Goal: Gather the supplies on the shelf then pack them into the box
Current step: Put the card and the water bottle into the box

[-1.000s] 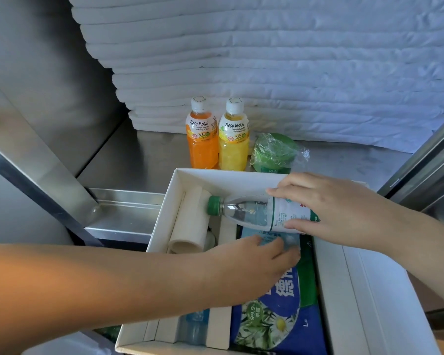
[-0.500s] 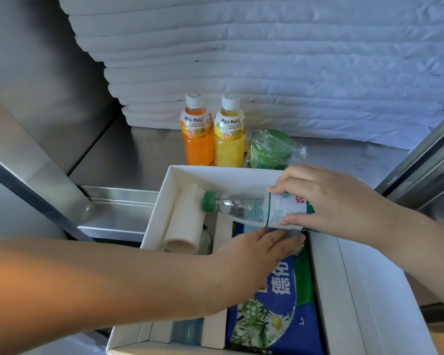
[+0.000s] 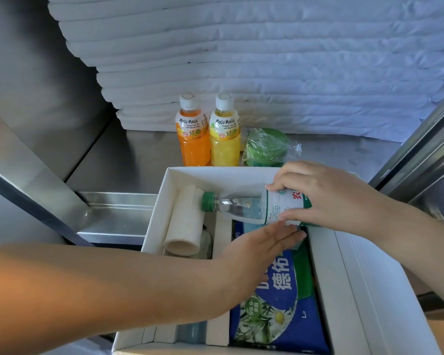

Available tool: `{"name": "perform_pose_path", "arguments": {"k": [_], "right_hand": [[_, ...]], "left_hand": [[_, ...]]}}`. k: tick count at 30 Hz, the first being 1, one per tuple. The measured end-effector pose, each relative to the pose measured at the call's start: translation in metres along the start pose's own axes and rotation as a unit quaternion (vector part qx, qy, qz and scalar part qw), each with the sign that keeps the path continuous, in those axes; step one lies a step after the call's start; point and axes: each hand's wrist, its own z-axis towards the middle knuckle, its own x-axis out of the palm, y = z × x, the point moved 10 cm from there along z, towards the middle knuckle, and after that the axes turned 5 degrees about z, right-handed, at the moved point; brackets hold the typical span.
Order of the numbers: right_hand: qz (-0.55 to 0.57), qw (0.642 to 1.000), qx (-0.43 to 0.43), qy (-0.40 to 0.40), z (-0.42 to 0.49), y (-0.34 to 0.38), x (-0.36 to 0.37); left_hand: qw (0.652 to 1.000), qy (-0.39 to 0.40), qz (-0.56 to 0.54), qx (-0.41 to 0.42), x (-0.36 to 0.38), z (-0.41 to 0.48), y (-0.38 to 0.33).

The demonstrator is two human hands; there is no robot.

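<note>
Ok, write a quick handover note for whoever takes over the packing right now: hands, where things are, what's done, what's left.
Right hand holds the water bottle sideways over the box, green cap pointing left.
Left hand lies flat on the blue pack, fingers straight, just below the bottle.
Done: blue pack and white roll are in the box.
On the shelf behind it: orange juice bottle, yellow juice bottle, green wrapped item.
Left: set the water bottle down, then pack those three.

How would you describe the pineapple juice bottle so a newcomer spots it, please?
On the steel shelf, before the stacked white sheets, two Mogu Mogu bottles stand behind the white box. The pineapple juice bottle is the yellow one, between the orange juice bottle and a wrapped green tub.
</note>
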Motion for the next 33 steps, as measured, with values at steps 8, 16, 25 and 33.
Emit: {"name": "perform_pose_path", "arguments": {"k": [8, 16, 25, 33], "right_hand": [[0.014, 1.0, -0.012, -0.001, -0.001, -0.002, 0.0], [0.042, 0.999, -0.006, 0.022, 0.011, -0.008, 0.002], [0.03, 0.998, -0.019, 0.047, 0.009, -0.01, 0.009], [0.014, 0.999, -0.01, 0.051, -0.011, -0.02, 0.005]], "left_hand": [[0.978, -0.11, -0.175, -0.018, -0.017, -0.023, 0.028], [0.881, -0.098, -0.41, -0.213, 0.012, -0.093, 0.107], [0.874, -0.031, -0.405, -0.265, 0.052, -0.096, 0.089], [0.901, 0.034, -0.365, -0.231, 0.065, -0.091, 0.076]]}}
